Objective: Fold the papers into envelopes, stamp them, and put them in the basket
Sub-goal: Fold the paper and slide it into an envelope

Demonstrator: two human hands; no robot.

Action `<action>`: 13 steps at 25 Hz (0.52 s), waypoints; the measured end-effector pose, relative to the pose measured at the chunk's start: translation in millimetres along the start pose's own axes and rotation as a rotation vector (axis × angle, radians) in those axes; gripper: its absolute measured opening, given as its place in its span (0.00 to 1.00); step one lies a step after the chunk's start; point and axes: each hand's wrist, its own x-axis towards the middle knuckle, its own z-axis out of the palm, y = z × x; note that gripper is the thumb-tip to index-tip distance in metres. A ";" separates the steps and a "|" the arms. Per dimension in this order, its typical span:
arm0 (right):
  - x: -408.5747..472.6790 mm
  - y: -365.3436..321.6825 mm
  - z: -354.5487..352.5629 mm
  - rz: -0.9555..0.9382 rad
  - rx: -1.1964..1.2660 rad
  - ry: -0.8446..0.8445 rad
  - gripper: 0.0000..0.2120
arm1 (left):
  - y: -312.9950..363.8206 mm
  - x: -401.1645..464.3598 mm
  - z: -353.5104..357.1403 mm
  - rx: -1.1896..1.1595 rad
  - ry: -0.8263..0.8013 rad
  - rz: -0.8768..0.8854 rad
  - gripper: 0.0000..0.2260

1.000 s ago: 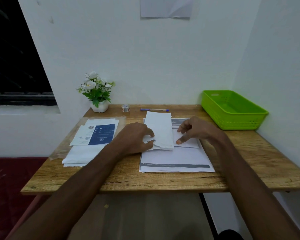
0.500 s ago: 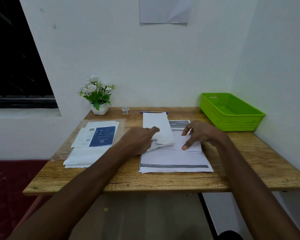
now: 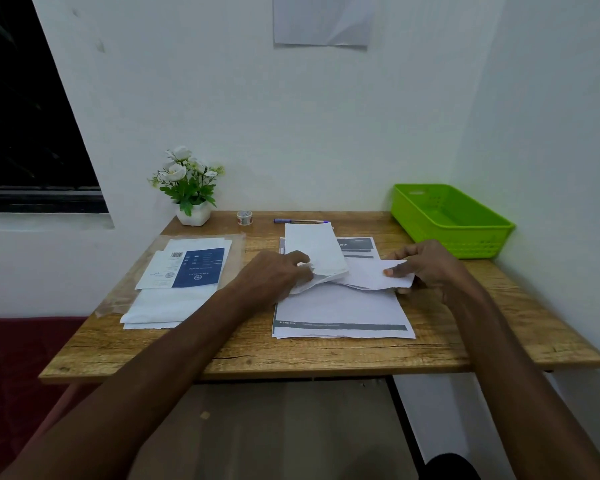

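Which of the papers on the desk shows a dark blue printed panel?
The sheet topping the left pile; the folded paper is plain white, the central stack grey-banded.

Beyond our left hand (image 3: pixel 278 277) we see a potted plant (image 3: pixel 189 188), and a pen (image 3: pixel 300 221) on the bench (image 3: pixel 326 355).

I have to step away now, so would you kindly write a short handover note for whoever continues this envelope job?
Left hand pinches the near end of the folded paper. Right hand pinches the sheet opening to the right.
Both lie over the paper stack at mid-table. Green basket at the far right corner shows nothing inside.
Done: first folds only. Left: finish folding, stamp, put it in the basket, then the remaining sheets.
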 end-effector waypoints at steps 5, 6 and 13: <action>-13.6 4.5 -16.1 -0.110 0.114 0.098 0.13 | 0.7 2.7 0.6 0.022 0.032 0.014 0.23; -18.3 5.6 -18.8 -0.134 0.137 0.118 0.13 | 1.0 2.9 2.2 0.026 0.040 0.026 0.23; -64.4 35.2 -53.1 -0.220 0.353 0.320 0.14 | -2.1 6.9 19.6 -0.014 0.129 0.114 0.19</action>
